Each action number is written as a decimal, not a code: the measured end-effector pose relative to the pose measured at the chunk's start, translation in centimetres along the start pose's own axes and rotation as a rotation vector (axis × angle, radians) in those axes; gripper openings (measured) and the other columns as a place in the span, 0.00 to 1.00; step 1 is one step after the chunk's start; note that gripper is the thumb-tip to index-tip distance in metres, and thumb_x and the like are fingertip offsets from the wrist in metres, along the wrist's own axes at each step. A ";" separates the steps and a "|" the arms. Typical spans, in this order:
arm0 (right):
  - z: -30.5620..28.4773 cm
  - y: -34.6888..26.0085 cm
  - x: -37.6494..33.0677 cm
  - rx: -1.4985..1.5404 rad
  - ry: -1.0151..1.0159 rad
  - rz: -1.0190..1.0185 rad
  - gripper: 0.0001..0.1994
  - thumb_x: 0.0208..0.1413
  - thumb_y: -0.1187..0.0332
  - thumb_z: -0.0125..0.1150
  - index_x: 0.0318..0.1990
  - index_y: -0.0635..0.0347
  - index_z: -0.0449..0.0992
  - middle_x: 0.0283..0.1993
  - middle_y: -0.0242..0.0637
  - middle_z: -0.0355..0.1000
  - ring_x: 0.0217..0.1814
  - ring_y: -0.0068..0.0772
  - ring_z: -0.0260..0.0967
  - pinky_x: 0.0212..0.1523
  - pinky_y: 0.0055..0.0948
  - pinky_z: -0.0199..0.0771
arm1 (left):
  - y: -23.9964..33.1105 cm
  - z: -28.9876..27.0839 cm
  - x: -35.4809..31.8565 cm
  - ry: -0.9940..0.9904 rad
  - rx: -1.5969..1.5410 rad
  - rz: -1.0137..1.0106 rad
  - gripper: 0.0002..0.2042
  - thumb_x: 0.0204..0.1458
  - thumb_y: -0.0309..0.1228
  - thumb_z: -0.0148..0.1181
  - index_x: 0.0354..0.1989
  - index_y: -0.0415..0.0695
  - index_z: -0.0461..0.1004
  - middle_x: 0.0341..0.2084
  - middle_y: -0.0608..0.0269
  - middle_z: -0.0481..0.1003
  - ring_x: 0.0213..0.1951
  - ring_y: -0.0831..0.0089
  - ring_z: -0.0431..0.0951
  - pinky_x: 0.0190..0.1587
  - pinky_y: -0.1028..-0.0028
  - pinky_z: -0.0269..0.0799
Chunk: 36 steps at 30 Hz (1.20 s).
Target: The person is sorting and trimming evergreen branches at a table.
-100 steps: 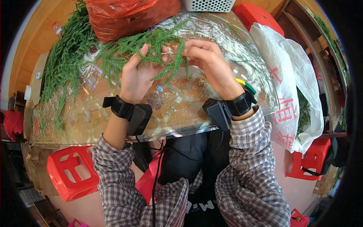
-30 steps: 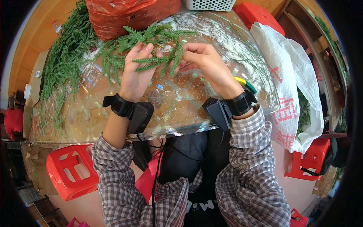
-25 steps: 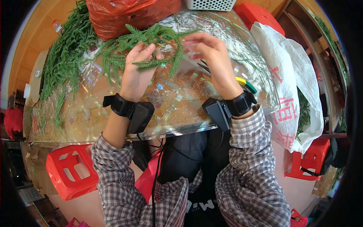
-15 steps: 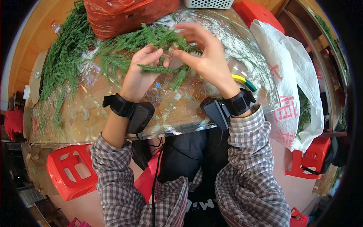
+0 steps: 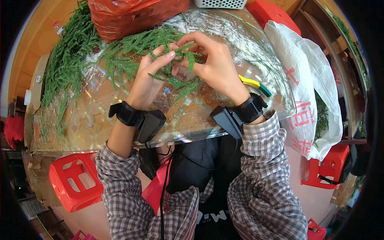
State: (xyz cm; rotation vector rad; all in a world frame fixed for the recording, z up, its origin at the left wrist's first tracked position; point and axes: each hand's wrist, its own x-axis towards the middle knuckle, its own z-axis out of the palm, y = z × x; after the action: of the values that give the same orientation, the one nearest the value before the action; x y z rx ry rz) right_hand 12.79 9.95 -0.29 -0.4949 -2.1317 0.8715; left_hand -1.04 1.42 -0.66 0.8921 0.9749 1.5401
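Both of my hands meet over the glass-topped table (image 5: 120,120), working a bunch of green fir-like sprigs (image 5: 176,82). My left hand (image 5: 150,78) pinches the sprigs from the left, fingers closed around the stems. My right hand (image 5: 214,62) curls over them from the right, fingertips gripping the same bunch near the top. Each wrist wears a black band with a small black box. More loose green sprigs (image 5: 132,46) lie just beyond my hands.
A big heap of green branches (image 5: 66,68) covers the table's left side. A red plastic bag (image 5: 132,16) sits at the far edge. Yellow-handled pliers (image 5: 254,84) lie right of my right hand. A white plastic bag (image 5: 312,88) hangs at right. Red stools (image 5: 74,184) stand below.
My right hand lifted off the bunch, swung up and over, then came back down onto the sprigs. The left hand kept its hold, shifting slightly.
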 end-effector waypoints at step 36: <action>0.1 -0.6 -0.3 0.455 -0.203 -0.144 0.06 0.44 0.78 0.52 0.31 0.58 0.66 0.46 0.35 0.57 0.52 0.29 0.55 0.49 0.28 0.57 | 0.4 -0.8 -1.1 -0.175 -0.355 0.023 0.07 0.48 0.27 0.44 0.36 0.44 0.61 0.30 0.61 0.64 0.29 0.75 0.65 0.34 0.74 0.62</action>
State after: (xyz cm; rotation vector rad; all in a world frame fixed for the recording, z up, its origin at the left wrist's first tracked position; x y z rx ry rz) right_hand 12.89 9.37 -0.06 -0.0194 -2.0245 1.3198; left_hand -1.69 0.21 -0.65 0.7697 0.5457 1.5631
